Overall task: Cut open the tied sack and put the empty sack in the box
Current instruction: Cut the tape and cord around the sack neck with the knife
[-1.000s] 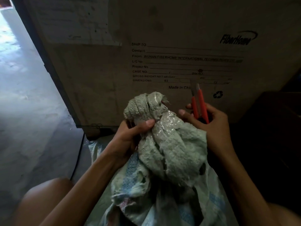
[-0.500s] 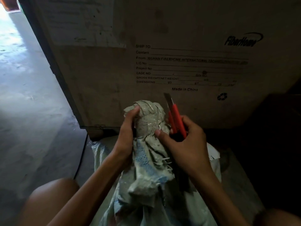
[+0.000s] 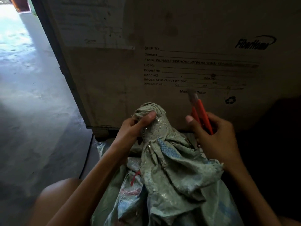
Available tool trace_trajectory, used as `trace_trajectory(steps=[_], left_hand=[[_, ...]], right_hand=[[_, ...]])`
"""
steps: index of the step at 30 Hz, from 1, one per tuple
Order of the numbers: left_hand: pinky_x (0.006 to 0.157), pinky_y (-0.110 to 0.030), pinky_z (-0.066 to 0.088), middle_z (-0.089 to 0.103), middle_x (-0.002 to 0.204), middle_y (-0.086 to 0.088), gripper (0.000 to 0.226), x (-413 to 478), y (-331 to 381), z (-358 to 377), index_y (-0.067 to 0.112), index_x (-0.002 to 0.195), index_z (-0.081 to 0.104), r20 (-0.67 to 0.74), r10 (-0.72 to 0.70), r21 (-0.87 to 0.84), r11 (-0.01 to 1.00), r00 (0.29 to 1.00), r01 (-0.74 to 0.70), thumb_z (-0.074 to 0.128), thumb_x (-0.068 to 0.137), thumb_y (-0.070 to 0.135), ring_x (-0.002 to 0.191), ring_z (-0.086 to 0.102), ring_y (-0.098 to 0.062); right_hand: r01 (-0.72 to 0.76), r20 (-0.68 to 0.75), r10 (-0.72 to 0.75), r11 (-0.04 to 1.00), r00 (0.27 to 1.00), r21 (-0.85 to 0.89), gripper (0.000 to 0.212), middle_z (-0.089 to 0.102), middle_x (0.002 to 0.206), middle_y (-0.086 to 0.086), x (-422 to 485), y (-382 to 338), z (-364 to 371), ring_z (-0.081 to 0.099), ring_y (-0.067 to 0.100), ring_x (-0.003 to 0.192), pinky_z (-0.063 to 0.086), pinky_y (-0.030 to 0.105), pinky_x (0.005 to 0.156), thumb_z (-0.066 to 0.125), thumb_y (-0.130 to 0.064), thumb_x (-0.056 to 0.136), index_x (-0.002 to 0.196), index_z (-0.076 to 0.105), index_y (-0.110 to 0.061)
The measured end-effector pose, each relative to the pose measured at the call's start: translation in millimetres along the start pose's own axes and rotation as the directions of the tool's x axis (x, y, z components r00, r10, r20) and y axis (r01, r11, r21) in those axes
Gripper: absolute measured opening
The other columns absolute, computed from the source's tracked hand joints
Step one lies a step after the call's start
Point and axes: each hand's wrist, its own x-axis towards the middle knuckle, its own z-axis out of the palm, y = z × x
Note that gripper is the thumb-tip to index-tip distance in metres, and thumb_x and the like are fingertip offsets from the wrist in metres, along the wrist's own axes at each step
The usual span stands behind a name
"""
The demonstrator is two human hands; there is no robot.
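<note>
A dusty grey-green woven sack (image 3: 171,173) with blue patches stands between my knees, its neck bunched into a knot at the top. My left hand (image 3: 135,126) grips that bunched neck, thumb pressed across it. My right hand (image 3: 213,136) is to the right of the neck, apart from it, and holds a red-handled utility knife (image 3: 201,115) with the blade pointing up. A red string (image 3: 136,176) shows lower on the sack. The big cardboard box (image 3: 162,46) with printed shipping text rises right behind the sack.
Grey concrete floor (image 3: 32,111) stretches to the left, brightly lit at the far left. A dark cable (image 3: 87,157) runs down along the box's lower left corner. The area to the right of the box is dark. My bare knee (image 3: 53,198) is at bottom left.
My right hand with the knife has pulled away to the right of the sack's neck. My left hand has shifted its grip, thumb now over the top of the knot.
</note>
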Motion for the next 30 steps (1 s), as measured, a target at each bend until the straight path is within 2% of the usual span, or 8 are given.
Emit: trace_trajectory(steps=[4, 9, 14, 20, 23, 25, 27, 30], left_hand=[[0.1, -0.051, 0.054, 0.078, 0.108, -0.001, 0.067, 1, -4, 0, 0.024, 0.11, 0.074, -0.02, 0.028, 0.02, 0.999, 0.999, -0.027, 0.077, 0.061, 0.07, 0.103, 0.074, -0.02], [0.091, -0.046, 0.06, 0.08, 0.095, -0.001, 0.065, 0, -7, 2, 0.019, 0.1, 0.076, -0.146, 0.024, 0.031, 0.999, 0.989, -0.019, 0.081, 0.057, 0.068, 0.089, 0.077, -0.017], [0.088, -0.055, 0.059, 0.078, 0.091, -0.018, 0.083, -2, -4, -1, -0.002, 0.097, 0.074, -0.191, 0.022, -0.019, 0.999, 0.981, -0.026, 0.078, 0.058, 0.071, 0.088, 0.077, -0.035], [0.083, -0.044, 0.063, 0.08, 0.088, -0.013, 0.078, -4, 3, -2, -0.003, 0.103, 0.073, -0.218, -0.071, -0.127, 0.991, 0.973, 0.044, 0.076, 0.062, 0.064, 0.084, 0.078, -0.03], [0.085, -0.048, 0.062, 0.079, 0.091, -0.018, 0.074, -6, 4, -1, -0.003, 0.103, 0.073, -0.232, -0.079, -0.132, 0.99, 0.969, 0.049, 0.08, 0.065, 0.061, 0.088, 0.077, -0.034], [0.085, -0.048, 0.062, 0.079, 0.091, -0.017, 0.069, -6, 4, -1, 0.0, 0.1, 0.074, -0.247, -0.074, -0.129, 0.991, 0.966, 0.043, 0.081, 0.066, 0.06, 0.087, 0.077, -0.034], [0.08, -0.042, 0.063, 0.08, 0.089, -0.014, 0.064, -6, 5, -3, 0.003, 0.098, 0.075, -0.247, -0.08, -0.131, 0.99, 0.966, 0.049, 0.082, 0.066, 0.058, 0.083, 0.078, -0.029], [0.059, -0.025, 0.06, 0.08, 0.077, -0.008, 0.051, -2, 4, -6, 0.003, 0.092, 0.074, -0.21, -0.08, -0.119, 0.991, 0.974, 0.056, 0.085, 0.069, 0.047, 0.067, 0.078, -0.018]], right_hand=[[0.073, -0.005, -0.073, 0.996, 0.997, 0.042, 0.017, 0.057, 0.068, 0.028, -8, -22, -10, 0.051, 0.022, 0.054, 0.044, 0.041, 0.049, 0.063, -0.035, 0.092, 0.087, 0.073, -0.022], [0.119, 0.145, -0.125, 0.992, 0.981, 0.05, 0.017, 0.056, 0.057, 0.005, -27, -36, -8, 0.049, 0.013, 0.049, 0.039, 0.027, 0.046, 0.058, -0.035, 0.093, 0.094, 0.073, -0.027], [0.155, 0.167, -0.139, 0.984, 0.976, -0.087, 0.013, 0.072, 0.075, -0.009, -39, -24, 14, 0.063, 0.004, 0.054, 0.044, 0.014, 0.049, 0.054, -0.031, 0.097, 0.091, 0.066, -0.031], [0.298, 0.127, -0.269, 0.874, 0.955, -0.384, 0.014, 0.065, 0.063, -0.01, -41, -8, 26, 0.06, 0.006, 0.053, 0.041, 0.018, 0.046, 0.049, -0.039, 0.098, 0.1, 0.061, -0.032], [0.303, 0.15, -0.265, 0.876, 0.953, -0.377, 0.027, 0.061, 0.062, -0.012, -40, -10, 25, 0.062, 0.004, 0.057, 0.043, 0.019, 0.05, 0.052, -0.06, 0.092, 0.098, 0.06, -0.035], [0.258, 0.244, -0.179, 0.902, 0.953, -0.347, 0.051, 0.066, 0.077, -0.021, -40, -12, 25, 0.065, -0.006, 0.073, 0.051, 0.013, 0.061, 0.063, -0.079, 0.07, 0.101, 0.059, -0.039], [0.255, 0.337, -0.14, 0.91, 0.931, -0.326, 0.061, 0.067, 0.09, -0.024, -38, -12, 23, 0.066, -0.01, 0.084, 0.055, 0.011, 0.069, 0.08, -0.071, 0.056, 0.103, 0.058, -0.039], [0.194, 0.348, -0.104, 0.952, 0.932, -0.235, 0.049, 0.071, 0.093, -0.016, -29, -9, 13, 0.07, -0.004, 0.085, 0.059, 0.021, 0.073, 0.092, -0.034, 0.061, 0.099, 0.061, -0.033]])
